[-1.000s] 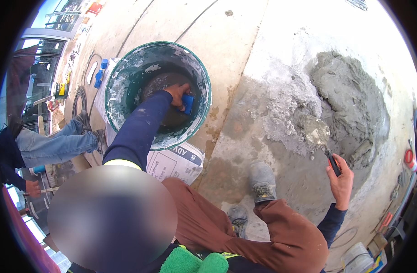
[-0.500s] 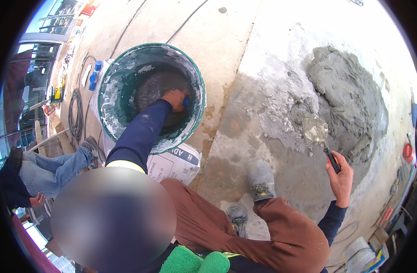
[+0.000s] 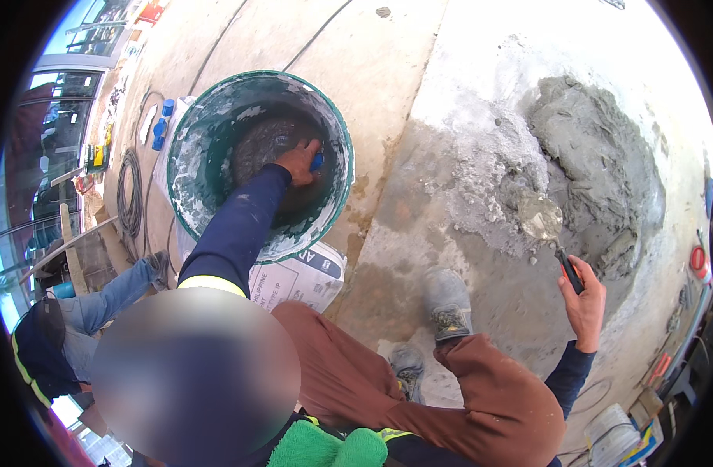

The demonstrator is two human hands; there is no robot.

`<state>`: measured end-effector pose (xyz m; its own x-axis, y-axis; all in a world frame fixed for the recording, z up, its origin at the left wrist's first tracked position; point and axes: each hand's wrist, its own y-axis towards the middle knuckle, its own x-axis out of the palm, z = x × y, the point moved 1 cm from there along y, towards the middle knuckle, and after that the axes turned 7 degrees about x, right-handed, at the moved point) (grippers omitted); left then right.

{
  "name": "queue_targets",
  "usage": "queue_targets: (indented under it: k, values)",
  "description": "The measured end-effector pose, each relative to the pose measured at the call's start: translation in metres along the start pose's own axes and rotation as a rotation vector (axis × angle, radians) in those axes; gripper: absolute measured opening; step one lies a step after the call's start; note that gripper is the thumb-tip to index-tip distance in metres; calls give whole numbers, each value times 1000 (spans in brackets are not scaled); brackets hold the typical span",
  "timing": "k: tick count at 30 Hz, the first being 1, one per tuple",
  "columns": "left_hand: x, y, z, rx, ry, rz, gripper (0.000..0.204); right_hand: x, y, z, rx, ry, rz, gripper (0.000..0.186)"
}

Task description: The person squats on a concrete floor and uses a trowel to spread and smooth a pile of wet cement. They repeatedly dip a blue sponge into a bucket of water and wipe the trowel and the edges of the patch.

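My left hand (image 3: 298, 162) reaches into a large dark green bucket (image 3: 187, 148) whose inner wall is caked with pale residue. Murky grey-brown water (image 3: 255, 148) lies in the bottom. The fingers are curled round a small blue object (image 3: 317, 162); its kind is hidden by the hand. On the right, my right hand (image 3: 585, 300) is closed round the black and orange handle of a trowel (image 3: 540, 218). Its rounded, mortar-smeared blade rests at the edge of a wet grey mortar heap (image 3: 598, 156), beside dry grey powder (image 3: 489, 179).
A printed paper sack (image 3: 302, 279) lies by the bucket, with blue plastic pieces (image 3: 160, 128) at its far left. A coiled cable (image 3: 129, 194) is beyond. At the left, another person in jeans (image 3: 111, 303) bends over. My boots (image 3: 447, 303) stand near the mortar.
My left hand has shifted slightly within the bucket, and the water surface looks disturbed. The other person has bent lower at the left. The trowel stays almost where it was.
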<state>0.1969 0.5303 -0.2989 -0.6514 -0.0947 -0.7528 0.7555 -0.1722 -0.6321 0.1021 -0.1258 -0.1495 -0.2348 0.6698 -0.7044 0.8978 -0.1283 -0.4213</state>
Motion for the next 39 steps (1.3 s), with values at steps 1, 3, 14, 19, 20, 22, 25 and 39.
queue_targets:
  k: [1, 3, 14, 19, 20, 22, 25, 39]
  values:
    - [-13, -1, 12, -22, 4, -15, 83, -2, -2, 2, 3, -14, 9, 43]
    - [-30, -13, 21, -70, 48, -41, 95, -3, -3, 6, -8, -24, 17, 43]
    - [2, 0, 25, -20, 322, -71, 85, -5, -7, 5, -15, -26, 23, 44]
    - [34, 14, -16, 22, 353, -65, 44, -2, -4, 8, -54, -28, 24, 43]
    - [35, 14, -12, 22, 306, -82, 37, -3, -5, 8, -44, -20, 21, 43]
    - [33, 13, -5, 25, 263, -94, 36, -4, -7, 9, -20, -15, 15, 42]
    - [16, 10, 8, -19, 207, -151, 43, -5, -7, 6, -8, -19, 18, 42]
    - [-12, -21, 17, -30, 383, -78, 105, -1, -6, 2, -30, -4, 15, 42]
